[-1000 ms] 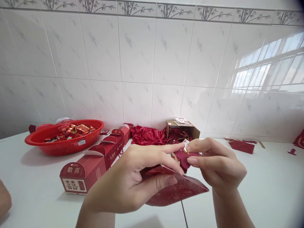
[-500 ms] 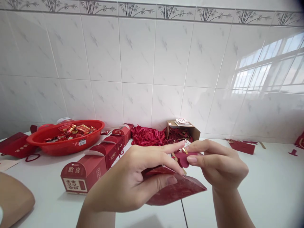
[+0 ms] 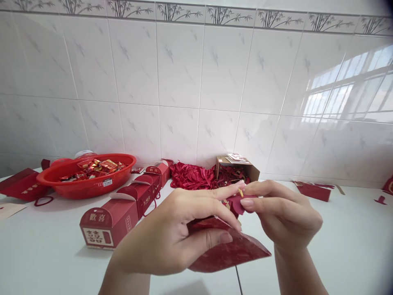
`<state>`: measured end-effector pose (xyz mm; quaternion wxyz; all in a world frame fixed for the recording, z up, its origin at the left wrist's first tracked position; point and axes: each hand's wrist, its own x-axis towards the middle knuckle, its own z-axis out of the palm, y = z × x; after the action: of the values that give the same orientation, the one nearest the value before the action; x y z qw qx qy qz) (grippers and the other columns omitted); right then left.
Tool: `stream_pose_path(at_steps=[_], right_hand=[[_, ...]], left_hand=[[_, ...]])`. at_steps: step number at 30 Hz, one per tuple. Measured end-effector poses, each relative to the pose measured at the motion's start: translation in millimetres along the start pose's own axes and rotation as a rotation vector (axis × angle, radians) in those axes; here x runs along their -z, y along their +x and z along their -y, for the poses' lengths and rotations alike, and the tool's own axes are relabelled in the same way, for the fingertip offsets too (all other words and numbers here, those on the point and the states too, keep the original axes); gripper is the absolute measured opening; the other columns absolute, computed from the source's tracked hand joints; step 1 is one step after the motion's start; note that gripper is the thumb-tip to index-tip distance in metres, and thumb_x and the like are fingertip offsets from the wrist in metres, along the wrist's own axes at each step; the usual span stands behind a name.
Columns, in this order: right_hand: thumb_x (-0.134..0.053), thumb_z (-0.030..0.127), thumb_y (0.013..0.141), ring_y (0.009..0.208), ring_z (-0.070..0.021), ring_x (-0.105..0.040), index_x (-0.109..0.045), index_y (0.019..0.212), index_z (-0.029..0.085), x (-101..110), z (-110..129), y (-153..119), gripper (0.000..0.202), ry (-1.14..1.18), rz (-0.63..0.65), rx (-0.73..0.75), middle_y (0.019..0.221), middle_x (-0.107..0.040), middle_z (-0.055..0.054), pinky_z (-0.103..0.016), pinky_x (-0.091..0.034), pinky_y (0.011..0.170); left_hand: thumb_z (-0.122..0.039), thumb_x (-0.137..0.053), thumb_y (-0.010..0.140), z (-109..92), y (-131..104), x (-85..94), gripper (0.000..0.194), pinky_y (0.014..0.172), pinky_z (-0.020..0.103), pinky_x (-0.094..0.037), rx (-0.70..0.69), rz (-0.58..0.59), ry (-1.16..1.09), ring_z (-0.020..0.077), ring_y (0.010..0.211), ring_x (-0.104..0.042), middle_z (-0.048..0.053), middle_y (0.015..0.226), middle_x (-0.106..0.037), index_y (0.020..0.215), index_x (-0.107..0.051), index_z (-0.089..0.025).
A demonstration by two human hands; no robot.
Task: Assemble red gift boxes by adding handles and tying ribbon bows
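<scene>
My left hand [image 3: 184,229] grips a dark red paper box [image 3: 224,254] between thumb and fingers. The box is tilted, with a pointed corner towards the right, and my palm hides much of it. My left index finger reaches out to my right fingertips. My right hand [image 3: 281,209] pinches a small dark red piece with a curved edge [image 3: 237,205], which looks like a paper tag, above the box. A tiny gold piece [image 3: 241,193] shows between the fingertips of both hands. Whether the red piece joins the box cannot be seen.
Folded red gift boxes [image 3: 125,217] stand in a row at left. Behind them sits a red basin [image 3: 89,188] of wrapped sweets. Red shredded paper [image 3: 193,176] and a cardboard box [image 3: 252,170] lie by the tiled wall. A flat red card [image 3: 313,191] is at right.
The held red box has shifted slightly down and right. The gold piece has turned more upright between my fingertips. Both hands keep their grip, and the view has shifted slightly.
</scene>
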<state>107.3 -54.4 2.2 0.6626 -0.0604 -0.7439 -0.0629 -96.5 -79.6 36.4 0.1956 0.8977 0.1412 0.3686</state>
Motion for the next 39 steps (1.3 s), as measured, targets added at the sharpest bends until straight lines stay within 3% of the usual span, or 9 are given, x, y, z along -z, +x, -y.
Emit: stream_pose_path(at_steps=[11, 16, 19, 23, 26, 28, 31, 35, 39], right_hand=[[-0.054, -0.008, 0.078, 0.063, -0.0111, -0.065, -0.073, 0.097, 0.026, 1.3, -5.7, -1.8, 0.043, 0.028, 0.06, -0.069, 0.082, -0.069, -0.001, -0.022, -0.052, 0.048], [-0.055, -0.007, 0.077, 0.065, -0.0123, -0.066, -0.073, 0.098, 0.026, 4.1, -11.9, -0.5, 0.043, 0.072, 0.081, -0.099, 0.083, -0.071, -0.001, -0.023, -0.053, 0.048], [-0.059, -0.005, 0.077, 0.068, -0.0146, -0.066, -0.074, 0.095, 0.026, 15.1, -18.0, 0.8, 0.038, 0.058, -0.009, -0.15, 0.081, -0.072, -0.002, -0.026, -0.053, 0.051], [-0.063, 0.006, 0.08, 0.065, -0.0144, -0.061, -0.073, 0.089, 0.027, 34.6, -19.6, 2.0, 0.025, 0.254, -0.242, -0.286, 0.076, -0.068, -0.002, -0.028, -0.049, 0.052], [-0.063, 0.016, 0.084, 0.059, -0.0126, -0.053, -0.07, 0.089, 0.029, 36.1, -11.7, 2.9, 0.016, 0.53, -0.223, -0.343, 0.069, -0.06, 0.0, -0.028, -0.048, 0.052], [-0.066, 0.017, 0.081, 0.071, -0.0151, -0.054, -0.069, 0.087, 0.029, 26.9, -4.1, 3.0, 0.013, 0.552, -0.134, -0.367, 0.076, -0.057, -0.002, -0.031, -0.051, 0.06], [-0.068, 0.014, 0.078, 0.102, -0.0216, -0.053, -0.071, 0.082, 0.028, 5.4, 5.0, 2.1, 0.015, 0.346, -0.04, -0.411, 0.103, -0.056, -0.005, -0.037, -0.051, 0.078], [-0.067, 0.013, 0.08, 0.119, -0.0261, -0.047, -0.072, 0.082, 0.029, -13.6, 7.8, -0.5, 0.017, 0.13, -0.093, -0.439, 0.114, -0.057, -0.007, -0.042, -0.049, 0.085], [-0.068, 0.013, 0.079, 0.128, -0.0281, -0.041, -0.072, 0.082, 0.03, -17.0, 6.5, -1.7, 0.018, 0.094, -0.12, -0.466, 0.115, -0.059, -0.006, -0.044, -0.05, 0.087]], left_hand=[[-0.008, -0.061, 0.085, 0.3, 1.2, 1.9, 0.016, 0.101, 0.026, -0.047, -0.006, 0.013, -0.01, 0.0223, 0.128, -0.048, 0.001, 0.1, -0.072, 0.095, -0.067, -0.02], [-0.009, -0.062, 0.084, 0.2, 1.6, 2.9, 0.017, 0.102, 0.023, -0.045, 0.019, -0.019, 0.038, 0.0193, 0.129, -0.047, -0.001, 0.099, -0.073, 0.094, -0.068, -0.022], [-0.013, -0.065, 0.083, 1.3, 0.5, 6.1, 0.015, 0.098, 0.025, -0.048, 0.08, -0.172, 0.049, 0.02, 0.121, -0.055, -0.001, 0.098, -0.073, 0.09, -0.07, -0.024], [-0.021, -0.067, 0.083, 6.5, 3.2, 8.0, 0.008, 0.064, 0.02, -0.056, 0.222, -0.551, -0.064, 0.0153, 0.076, -0.069, -0.001, 0.084, -0.074, 0.088, -0.072, -0.024], [-0.025, -0.071, 0.079, 10.3, 8.7, 4.5, 0.007, 0.059, 0.019, -0.054, 0.234, -0.765, -0.159, 0.014, 0.068, -0.067, -0.001, 0.077, -0.072, 0.085, -0.072, -0.022], [-0.025, -0.072, 0.078, 11.4, 12.6, 0.2, 0.008, 0.061, 0.019, -0.055, 0.223, -0.812, -0.151, 0.0138, 0.07, -0.067, 0.0, 0.078, -0.072, 0.085, -0.073, -0.021], [-0.024, -0.07, 0.08, 11.2, 17.1, -7.5, 0.007, 0.064, 0.019, -0.055, 0.185, -0.824, -0.081, 0.0128, 0.071, -0.066, -0.001, 0.079, -0.072, 0.086, -0.073, -0.021], [-0.019, -0.069, 0.081, 10.7, 19.0, -14.3, 0.007, 0.072, 0.019, -0.056, 0.111, -0.865, 0.017, 0.013, 0.078, -0.067, -0.001, 0.084, -0.072, 0.086, -0.072, -0.022], [-0.015, -0.067, 0.082, 10.8, 16.6, -14.7, 0.011, 0.073, 0.018, -0.056, 0.073, -0.764, 0.052, 0.0115, 0.079, -0.067, -0.002, 0.087, -0.072, 0.091, -0.072, -0.022]])
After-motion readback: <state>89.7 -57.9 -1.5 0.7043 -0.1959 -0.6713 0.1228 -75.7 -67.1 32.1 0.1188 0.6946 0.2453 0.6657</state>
